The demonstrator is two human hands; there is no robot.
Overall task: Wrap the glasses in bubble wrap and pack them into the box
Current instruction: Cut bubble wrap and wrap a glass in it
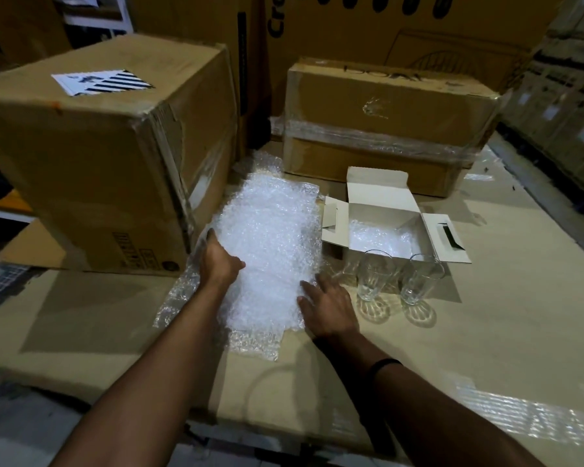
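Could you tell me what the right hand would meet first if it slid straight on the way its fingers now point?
The right hand points away and to the left, resting at the edge of the bubble wrap, so it would ride onto that stack first. Beyond it, probably the left hand.

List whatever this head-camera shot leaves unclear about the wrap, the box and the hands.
- Head view: the floor of the white box is covered by the wrap lining; anything beneath is hidden.
- Head view: fingers of the left hand run along the edge of the bubble wrap pile; its grip cannot be judged.
- Head view: print on the rear carton is cut off by the top edge.
- Head view: the label on the big left carton is blurred.
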